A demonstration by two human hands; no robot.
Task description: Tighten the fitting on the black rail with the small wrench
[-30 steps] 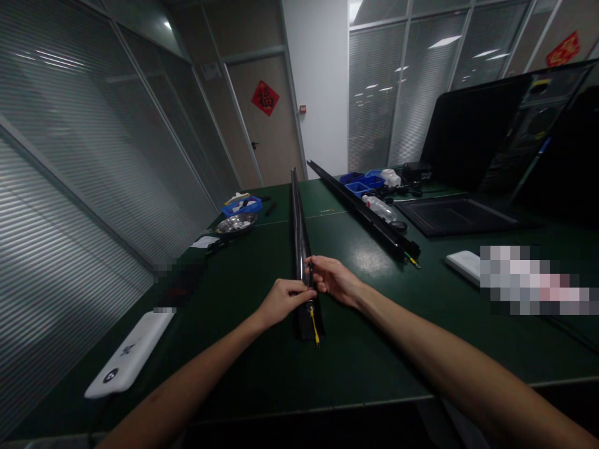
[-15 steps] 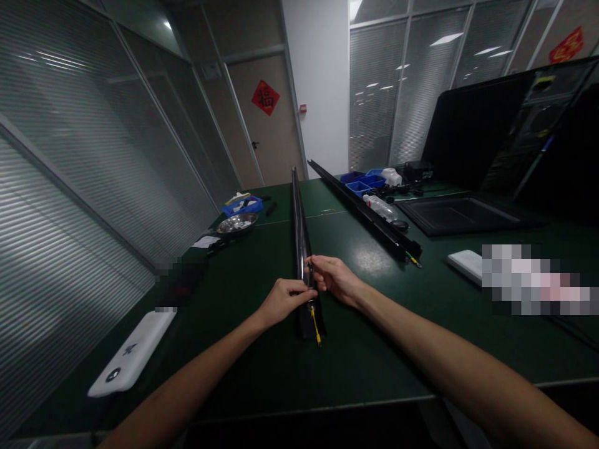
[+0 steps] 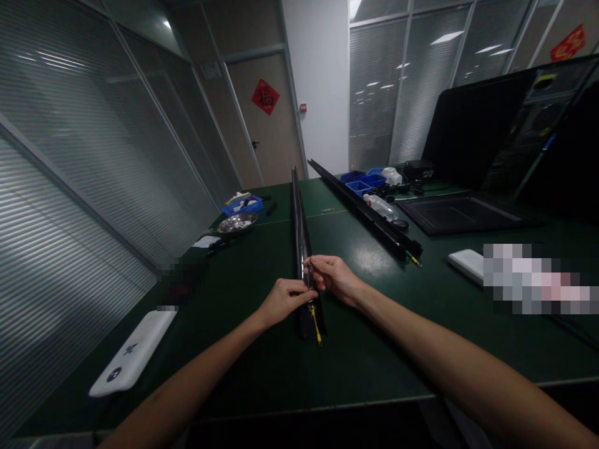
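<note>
A long, glossy black rail [image 3: 299, 224] lies lengthwise on the green table, pointing away from me. My left hand [image 3: 287, 300] grips its near part from the left, thumb laid across the top. On the other side my right hand [image 3: 336, 279] is closed in a pinch just above the rail, slightly farther along than the left. Whatever small thing sits between those fingertips is too dark and small to make out. Below my left thumb, a short yellow wire [image 3: 316, 325] with a lug at its tip hangs over the rail's near end.
A second black rail [image 3: 360, 209] with a green-yellow wire lies to the right. Beyond it are a plastic bottle [image 3: 382, 207], blue bins [image 3: 359, 188] and a black panel [image 3: 468, 213]. On the left are a metal bowl [image 3: 238, 223] and a white power bank-like block [image 3: 133, 352].
</note>
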